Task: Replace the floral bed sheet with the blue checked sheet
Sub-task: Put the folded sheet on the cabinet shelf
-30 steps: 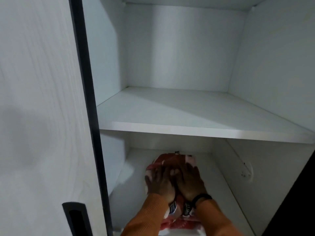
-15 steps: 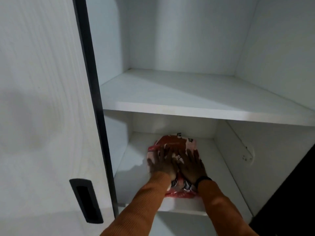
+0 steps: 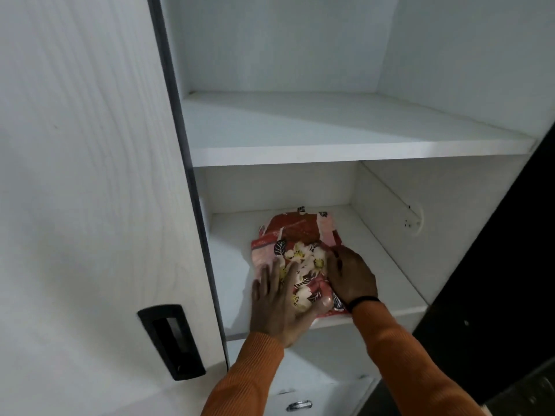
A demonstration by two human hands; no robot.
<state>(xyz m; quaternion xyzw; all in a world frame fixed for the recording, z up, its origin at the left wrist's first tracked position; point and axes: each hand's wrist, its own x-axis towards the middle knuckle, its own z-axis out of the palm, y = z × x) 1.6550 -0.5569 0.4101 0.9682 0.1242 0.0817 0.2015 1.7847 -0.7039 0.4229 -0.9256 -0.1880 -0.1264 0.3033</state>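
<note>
Floral sheet [image 3: 303, 250] sits folded on the lower wardrobe shelf [image 3: 390, 265], long axis running front-to-back. Left hand [image 3: 279, 304] presses flat; right hand [image 3: 351, 274] pinches its right edge.

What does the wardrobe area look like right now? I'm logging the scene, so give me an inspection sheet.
Surface: white lower wardrobe shelf, holding the folded bundle.
Job's things: folded red floral bed sheet lying on that shelf; blue checked sheet not seen.
Clutter: nothing seen.
Hands: left hand flat on the sheet, fingers straight; right hand on the sheet, fingers bent, grip unclear.
Cables: nothing seen.
Surroundings: bare white upper shelf; white wardrobe door with black recessed handle; drawer with metal handle below.
</note>
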